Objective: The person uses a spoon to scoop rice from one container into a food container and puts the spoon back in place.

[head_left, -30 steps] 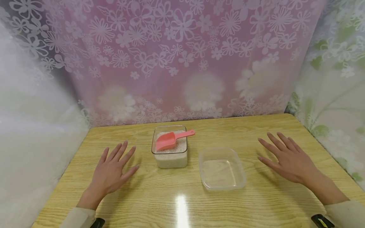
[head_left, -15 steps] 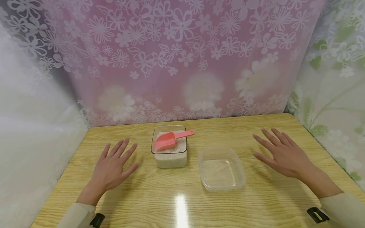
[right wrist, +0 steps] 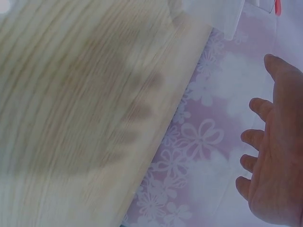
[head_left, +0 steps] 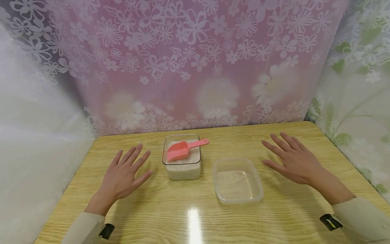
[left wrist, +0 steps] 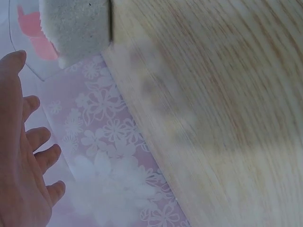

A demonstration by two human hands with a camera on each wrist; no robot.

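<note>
Both hands (head_left: pixel 121 179) (head_left: pixel 300 165) hover above a wood-grained table (head_left: pixel 158 210), pink floral curtain (head_left: pixel 189 71) behind.

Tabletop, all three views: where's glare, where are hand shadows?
Head view: bright glare streak on tabletop, bottom middle, faint shadows near left hand and right hand; left wrist view: soft finger shadows; right wrist view: similar shadows, plus bright spot top left.

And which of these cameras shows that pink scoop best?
The head view: it shows the whole pink scoop, handle reaching over the rim of the filled container. The left wrist view shows only part, through the clear side; the right wrist view just a reddish sliver at the top, probably its handle.
</note>
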